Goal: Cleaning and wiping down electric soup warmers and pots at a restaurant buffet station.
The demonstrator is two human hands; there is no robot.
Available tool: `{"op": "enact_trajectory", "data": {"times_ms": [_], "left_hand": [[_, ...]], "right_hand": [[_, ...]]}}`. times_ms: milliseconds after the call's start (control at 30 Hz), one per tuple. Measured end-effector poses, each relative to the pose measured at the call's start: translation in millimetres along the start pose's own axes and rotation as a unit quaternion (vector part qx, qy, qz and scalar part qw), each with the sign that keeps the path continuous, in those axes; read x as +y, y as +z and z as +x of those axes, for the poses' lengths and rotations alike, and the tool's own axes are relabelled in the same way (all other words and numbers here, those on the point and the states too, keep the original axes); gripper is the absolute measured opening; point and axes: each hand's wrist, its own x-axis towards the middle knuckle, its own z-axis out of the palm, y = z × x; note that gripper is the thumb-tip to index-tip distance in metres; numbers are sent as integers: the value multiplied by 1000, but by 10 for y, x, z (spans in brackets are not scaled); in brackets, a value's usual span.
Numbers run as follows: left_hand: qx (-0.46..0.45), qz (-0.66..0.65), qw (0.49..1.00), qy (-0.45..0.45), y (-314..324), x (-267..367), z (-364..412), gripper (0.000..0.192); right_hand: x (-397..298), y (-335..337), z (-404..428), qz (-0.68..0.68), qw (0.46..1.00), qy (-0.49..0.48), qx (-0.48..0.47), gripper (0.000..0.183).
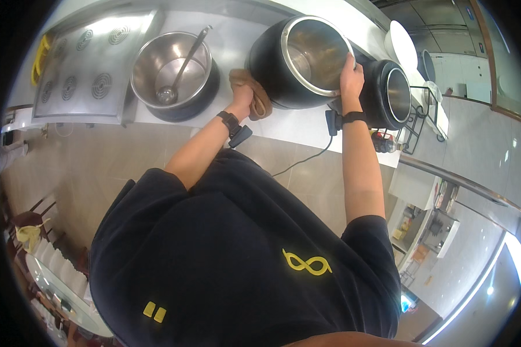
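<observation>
A large dark pot with a steel lining (269, 65) is tilted on the white counter, its wide mouth turned toward the right. My right hand (352, 81) grips its steel rim at the right side. Bunched in my left hand (242, 99) is a brown cloth (261, 104), which lies against the pot's lower left side. Left of it, a second dark pot with a steel inside (141, 86) stands upright, and a metal ladle (186, 60) leans in it. Another dark steel-lined pot (375, 95) lies tilted just right of my right hand.
A steel panel with round slotted vents (84, 65) fills the counter's left part, with a yellow object (39, 60) at its far edge. To the right are a black wire rack (414, 123), a bottle (385, 142) and a white bowl (401, 45). A cable hangs below the right wrist.
</observation>
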Motion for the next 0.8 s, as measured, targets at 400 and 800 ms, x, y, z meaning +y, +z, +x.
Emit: {"op": "enact_trajectory", "data": {"times_ms": [400,800], "left_hand": [[17,77,991,105,182,88,-23,27],[-11,66,997,45,136,-128,-107,26]], "right_hand": [[34,35,52,-11,1000,-2,-1,78],[29,48,48,-1,1000,11,1,77]]}}
